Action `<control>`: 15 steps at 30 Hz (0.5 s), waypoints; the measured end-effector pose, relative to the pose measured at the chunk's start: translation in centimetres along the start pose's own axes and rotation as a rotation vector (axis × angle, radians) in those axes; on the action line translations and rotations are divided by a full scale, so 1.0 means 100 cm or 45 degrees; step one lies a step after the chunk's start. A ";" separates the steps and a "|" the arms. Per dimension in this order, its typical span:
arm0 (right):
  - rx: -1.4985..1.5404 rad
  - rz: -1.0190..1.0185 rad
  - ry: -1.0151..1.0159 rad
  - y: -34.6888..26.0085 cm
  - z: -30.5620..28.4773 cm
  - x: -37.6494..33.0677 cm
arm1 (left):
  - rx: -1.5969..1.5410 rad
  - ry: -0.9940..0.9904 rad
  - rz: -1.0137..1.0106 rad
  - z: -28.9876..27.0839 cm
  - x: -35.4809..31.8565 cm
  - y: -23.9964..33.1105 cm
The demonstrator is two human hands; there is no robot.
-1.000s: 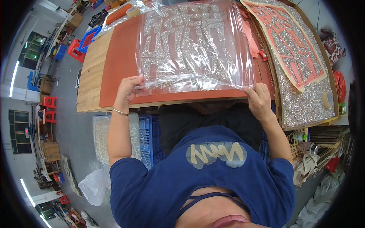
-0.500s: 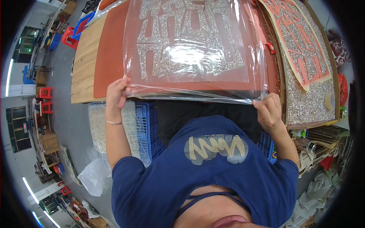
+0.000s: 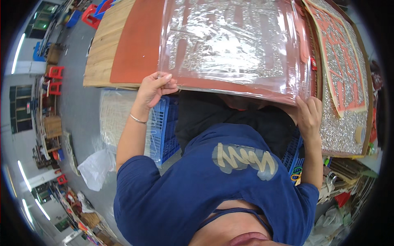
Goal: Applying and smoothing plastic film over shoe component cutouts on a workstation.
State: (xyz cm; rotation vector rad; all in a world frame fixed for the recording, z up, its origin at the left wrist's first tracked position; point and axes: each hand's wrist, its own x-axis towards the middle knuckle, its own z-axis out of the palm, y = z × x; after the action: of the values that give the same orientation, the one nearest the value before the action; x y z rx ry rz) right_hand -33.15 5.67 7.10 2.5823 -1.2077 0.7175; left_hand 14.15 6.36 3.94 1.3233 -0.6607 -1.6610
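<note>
A clear plastic film (image 3: 230, 84) covers silver glitter cut-out shapes (image 3: 262, 49) on a red-brown mat (image 3: 135, 49). Strong glare hides much of the glitter pattern beneath. My left hand (image 3: 155, 89) pinches the film's near left corner between thumb and fingers, just at the table edge. At the near right corner, my right hand (image 3: 308, 114) has its fingers closed on the film. Between both hands the film's near edge runs fairly straight along the table front.
Right of the mat lies a silver glitter sheet (image 3: 338, 137) with a pink cut-out sheet (image 3: 342, 69) and a tape roll (image 3: 360, 134). A wooden board (image 3: 102, 57) extends left. Below stand blue crates (image 3: 170, 123), clear sheets (image 3: 123, 119) and a white plastic bag (image 3: 96, 168).
The film's near edge, slack and folded before, is now straighter and lies lower against the mat. Both hands keep hold of its corners. The view has shifted slightly.
</note>
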 end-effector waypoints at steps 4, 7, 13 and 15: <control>0.012 -0.107 0.108 0.001 0.003 0.002 | -0.206 0.140 0.180 0.008 -0.011 -0.025; -0.018 -0.013 0.136 0.005 0.009 -0.010 | -0.307 0.238 0.315 0.017 -0.013 -0.044; 0.047 -0.087 -0.015 0.024 0.004 -0.030 | -0.306 0.132 0.224 0.025 -0.037 -0.061; 0.041 -0.087 0.010 0.021 0.000 -0.035 | -0.207 0.006 0.236 0.021 -0.045 -0.060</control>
State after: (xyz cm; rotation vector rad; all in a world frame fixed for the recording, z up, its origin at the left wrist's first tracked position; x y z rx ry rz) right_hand -36.72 6.66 5.28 2.6303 -1.1086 0.7386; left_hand 10.43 12.85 1.73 1.1159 -0.6129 -1.5275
